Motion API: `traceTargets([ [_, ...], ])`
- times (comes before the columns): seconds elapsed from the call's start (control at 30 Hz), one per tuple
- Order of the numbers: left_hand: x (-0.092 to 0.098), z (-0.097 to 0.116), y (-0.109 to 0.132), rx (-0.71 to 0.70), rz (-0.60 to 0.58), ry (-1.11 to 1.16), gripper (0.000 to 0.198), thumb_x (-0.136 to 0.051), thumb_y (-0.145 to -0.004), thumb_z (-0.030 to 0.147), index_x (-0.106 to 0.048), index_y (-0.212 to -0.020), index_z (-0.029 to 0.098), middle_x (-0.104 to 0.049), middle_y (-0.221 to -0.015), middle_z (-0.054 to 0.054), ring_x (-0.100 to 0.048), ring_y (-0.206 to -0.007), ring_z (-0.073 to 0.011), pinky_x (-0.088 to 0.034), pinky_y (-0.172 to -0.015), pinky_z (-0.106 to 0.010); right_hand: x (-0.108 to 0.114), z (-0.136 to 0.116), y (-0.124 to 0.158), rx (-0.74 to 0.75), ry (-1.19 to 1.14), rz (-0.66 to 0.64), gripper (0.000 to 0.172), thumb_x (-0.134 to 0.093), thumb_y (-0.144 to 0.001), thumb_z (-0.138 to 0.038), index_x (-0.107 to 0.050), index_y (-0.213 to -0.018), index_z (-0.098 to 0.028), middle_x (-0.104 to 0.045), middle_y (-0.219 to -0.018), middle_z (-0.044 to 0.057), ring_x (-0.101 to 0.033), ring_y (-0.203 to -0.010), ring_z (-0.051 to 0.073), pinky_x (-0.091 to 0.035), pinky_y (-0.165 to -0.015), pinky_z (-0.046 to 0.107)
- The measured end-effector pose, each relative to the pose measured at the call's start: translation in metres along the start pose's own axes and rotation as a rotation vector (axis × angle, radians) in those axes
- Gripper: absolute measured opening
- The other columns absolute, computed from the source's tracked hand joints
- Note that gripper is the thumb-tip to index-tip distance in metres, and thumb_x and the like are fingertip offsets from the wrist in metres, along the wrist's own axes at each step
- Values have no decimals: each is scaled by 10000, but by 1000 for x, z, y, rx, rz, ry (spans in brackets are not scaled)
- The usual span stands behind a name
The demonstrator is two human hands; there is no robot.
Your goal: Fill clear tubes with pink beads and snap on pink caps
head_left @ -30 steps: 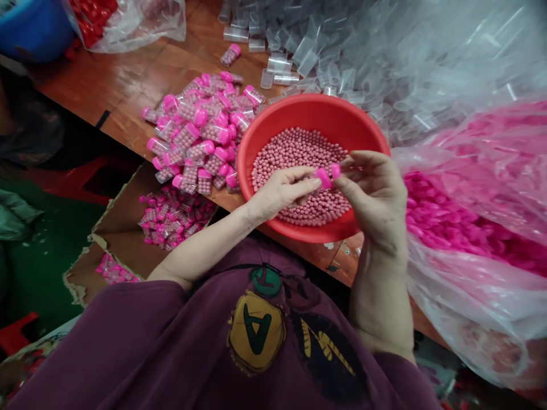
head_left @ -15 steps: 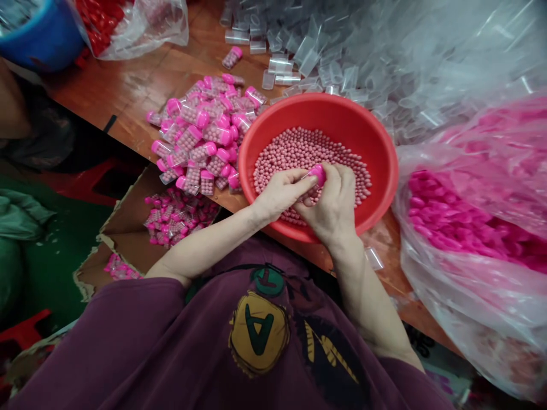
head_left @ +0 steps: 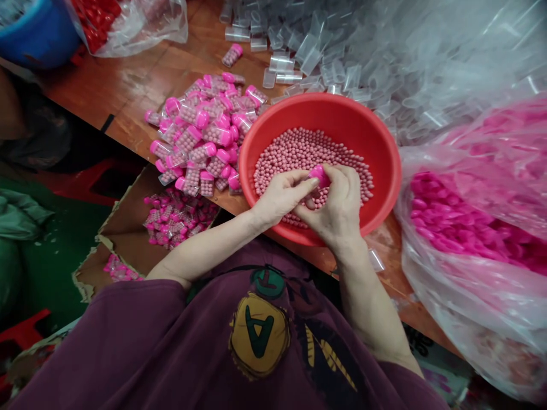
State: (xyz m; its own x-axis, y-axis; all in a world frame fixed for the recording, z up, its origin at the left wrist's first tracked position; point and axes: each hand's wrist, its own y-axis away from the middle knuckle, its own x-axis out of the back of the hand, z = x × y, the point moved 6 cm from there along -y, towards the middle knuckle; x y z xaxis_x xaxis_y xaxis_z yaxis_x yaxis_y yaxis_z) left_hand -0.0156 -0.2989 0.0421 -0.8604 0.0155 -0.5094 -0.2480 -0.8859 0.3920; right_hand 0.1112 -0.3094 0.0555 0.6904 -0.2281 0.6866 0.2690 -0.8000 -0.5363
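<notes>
"Where's the pink-capped tube (head_left: 320, 176)?"

"Pinched between the left hand (head_left: 282, 196) and right hand (head_left: 337, 202), both closed on it just above the pink beads (head_left: 307, 154) in the red basin (head_left: 384, 171)."

"What's filled, what's left?"

"Capped tubes (head_left: 196, 136) lie heaped on the counter (head_left: 128, 97), more in a cardboard box (head_left: 115, 245); empty clear tubes (head_left: 282, 68) and a bag of pink caps (head_left: 465, 222) remain."

Pink vial cap (head_left: 319, 176) was pinched by left grip (head_left: 282, 196) and right grip (head_left: 335, 205) | was held above pink beads (head_left: 299, 154) in red basin (head_left: 325, 108)
</notes>
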Motion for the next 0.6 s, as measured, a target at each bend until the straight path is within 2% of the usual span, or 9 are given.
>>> traceTargets([
  [0.1, -2, 0, 2, 32, 9, 32, 110, -762, -1059, 174, -759, -955, 138, -705, -762, 15, -609, -601, -87, -518, -628, -219, 3, -1, 0, -8, 57, 1, 636, -763, -922, -290, -588, -1526, -198, -682, -1344, 220, -680, -1260, 442, -591, -1119, 738],
  [0.23, -4, 4, 2, 0, 36, -19, 162, -747, -1064, 158, -737, -903, 141, -668, -745, 21, -577, -602, -87, -480, -621, -228, 1, -1, -4, -71, 92, -45, 598, -772, -935, -359, -603, -1496, -242, -703, -1310, 214, -693, -1222, 438, -591, -1114, 729],
  [0.37, -3, 11, 0, -156, 100, -191, 171, -774, -1021, 111, -724, -868, 169, -605, -727, 41, -539, -646, -98, -420, -624, -240, 1, 0, -4, -46, 39, -34, 672, -711, -985, -397, -508, -1603, -224, -693, -1367, 223, -693, -1240, 423, -598, -1091, 714],
  [0.47, -4, 15, 2, -248, 106, -292, 219, -759, -1012, 84, -708, -820, 175, -582, -730, 38, -503, -685, -101, -395, -648, -246, 3, 0, -1, -27, 54, -6, 694, -689, -1020, -404, -466, -1652, -226, -684, -1404, 234, -686, -1265, 423, -594, -1101, 705],
  [0.6, -5, 8, 4, -149, 50, -218, 185, -727, -1051, 157, -730, -867, 178, -570, -719, 35, -502, -658, -111, -410, -626, -258, 5, -2, 4, 0, 35, 2, 724, -765, -1005, -449, -481, -1646, -272, -683, -1416, 220, -660, -1298, 438, -560, -1146, 712],
])
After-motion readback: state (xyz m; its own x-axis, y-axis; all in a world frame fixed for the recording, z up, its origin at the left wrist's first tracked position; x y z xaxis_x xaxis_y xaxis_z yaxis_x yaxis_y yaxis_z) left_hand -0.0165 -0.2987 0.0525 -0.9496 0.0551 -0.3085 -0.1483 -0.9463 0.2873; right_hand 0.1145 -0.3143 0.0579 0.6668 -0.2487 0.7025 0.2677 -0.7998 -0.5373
